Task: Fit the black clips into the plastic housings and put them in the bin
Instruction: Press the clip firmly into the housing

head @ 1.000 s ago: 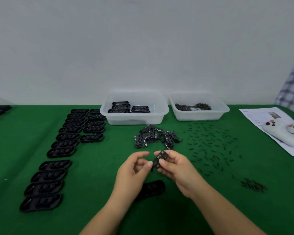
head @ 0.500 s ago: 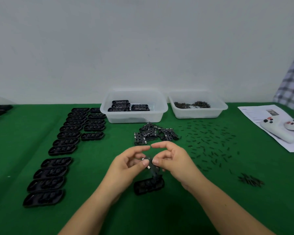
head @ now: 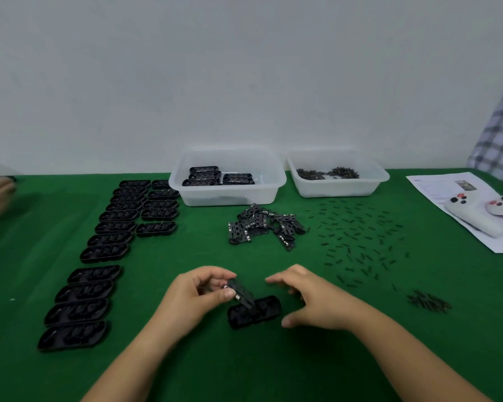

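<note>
- Pinched between thumb and forefinger of the left hand (head: 196,297), one black clip (head: 240,292) hangs tilted, its lower end touching the open housing (head: 254,311) that lies on the tabletop (head: 273,367) near the middle of the front edge — the grip is narrow, on the clip's upper end, which leaves the lower end free to seat.
- Right hand (head: 314,300) hovers just beside the housing's right end, fingers loosely spread and holding nothing; it looks placed to steady the housing while the clip goes in.
- Step in hand, as I judge it: lining the clip up with the housing's recess before pressing it flat.
- Spare clips sit in a heap (head: 266,226) toward the back, within easy reach.
- Empty housings (head: 108,253) lie in rows along the left side, cavities up — ready to take one at a time.
- The bin (head: 228,195) at the back edge already holds a few dark housings.
- A second tub (head: 340,188) beside it holds small dark parts, and small black pieces (head: 360,239) are scattered in front of it.
- At the right edge lie two white controllers (head: 476,216) on a printed sheet (head: 436,187).
</note>
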